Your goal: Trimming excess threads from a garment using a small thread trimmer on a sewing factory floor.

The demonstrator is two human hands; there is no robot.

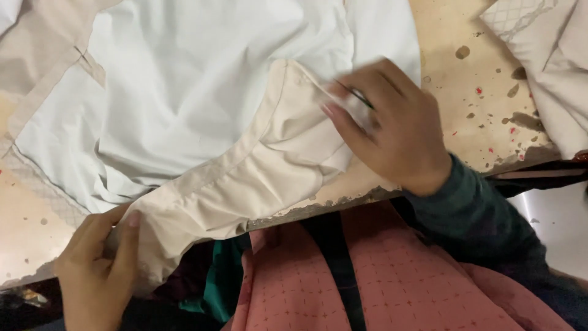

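A pale blue-white garment (202, 79) with beige trim lies spread on a worn wooden table (471, 79). Its beige cuff-like band (257, 171) runs diagonally from the lower left to the middle. My left hand (98, 263) pinches the lower end of this band at the table's front edge. My right hand (386, 125) presses on the upper end of the band, fingers curled over the fabric; a small dark thin thing shows between the fingers, blurred.
More beige cloth (545, 61) is piled at the table's right far corner. The tabletop is stained and chipped along its front edge. Below it are my pink patterned clothing (392, 282) and a dark strap (340, 263).
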